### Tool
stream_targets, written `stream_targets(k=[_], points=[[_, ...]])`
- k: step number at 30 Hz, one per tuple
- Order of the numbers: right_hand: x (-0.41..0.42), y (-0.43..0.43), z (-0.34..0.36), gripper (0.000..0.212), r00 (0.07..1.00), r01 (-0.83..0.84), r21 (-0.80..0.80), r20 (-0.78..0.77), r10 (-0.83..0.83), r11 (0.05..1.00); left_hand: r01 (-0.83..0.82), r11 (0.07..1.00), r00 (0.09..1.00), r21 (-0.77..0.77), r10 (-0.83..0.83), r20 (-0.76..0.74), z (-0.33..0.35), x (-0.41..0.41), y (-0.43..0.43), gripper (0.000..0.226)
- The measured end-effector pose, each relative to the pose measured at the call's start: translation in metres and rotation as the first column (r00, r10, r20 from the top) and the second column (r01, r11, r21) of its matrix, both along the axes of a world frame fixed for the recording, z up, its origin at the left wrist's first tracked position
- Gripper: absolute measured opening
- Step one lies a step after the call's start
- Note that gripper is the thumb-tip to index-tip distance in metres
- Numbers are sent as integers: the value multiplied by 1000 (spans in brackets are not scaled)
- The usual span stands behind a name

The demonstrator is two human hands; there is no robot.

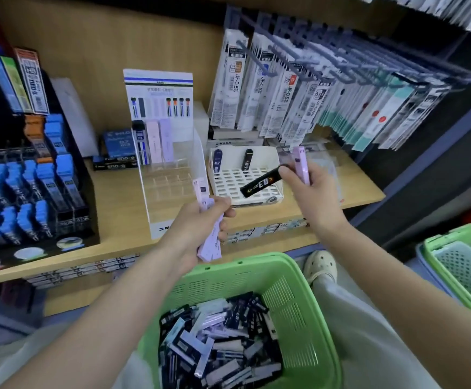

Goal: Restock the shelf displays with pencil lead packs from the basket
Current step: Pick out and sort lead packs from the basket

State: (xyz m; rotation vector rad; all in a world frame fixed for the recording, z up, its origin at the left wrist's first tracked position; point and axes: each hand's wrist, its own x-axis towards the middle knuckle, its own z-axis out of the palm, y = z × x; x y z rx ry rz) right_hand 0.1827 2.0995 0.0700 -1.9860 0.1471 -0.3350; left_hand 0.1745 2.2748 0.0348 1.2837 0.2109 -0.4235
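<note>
A green basket on my lap is full of dark and pale pencil lead packs. My left hand grips a bunch of pink lead packs in front of the clear acrylic display. My right hand holds a black lead pack and a pink lead pack above the white grid tray. Two dark packs stand in that tray's back row. A few packs stand at the back left of the clear display.
The wooden shelf carries a black display of blue lead cases on the left. Refill packets hang on hooks at the upper right. A second green basket sits at the right on the floor, beside my shoe.
</note>
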Motion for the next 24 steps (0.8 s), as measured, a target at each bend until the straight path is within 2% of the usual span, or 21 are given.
stream_targets(k=[2,5,8,12,16,19,21,24], points=[[31,-14,-2,8,998,61,-118,21,-59,991,-20,1000,1000,-9,20,17,-3,17,0,11],[73,-30,-14,15,998,66,-265,-5,-70,962,-50,998,999,-49,51,19,-6,40,0,11],[110,-35,-27,10,998,55,-358,-11,-63,932,-68,996,996,-61,71,46,-5,60,2,14],[144,-41,-47,27,999,4,-485,-33,-22,875,-93,993,995,-77,96,40,-8,72,2,16],[156,-46,-63,14,999,5,-548,-32,-27,836,-95,993,995,-65,96,18,-11,76,-2,14],[159,-48,-67,5,1000,-23,-520,-28,10,854,-78,994,997,-77,80,12,-12,77,-4,12],[159,-50,-67,6,999,-53,-520,-26,45,853,-83,993,997,-80,83,4,-11,77,-4,13],[165,-54,-67,11,995,-90,-629,-30,92,772,-104,988,995,-110,103,-17,-9,77,-6,15]])
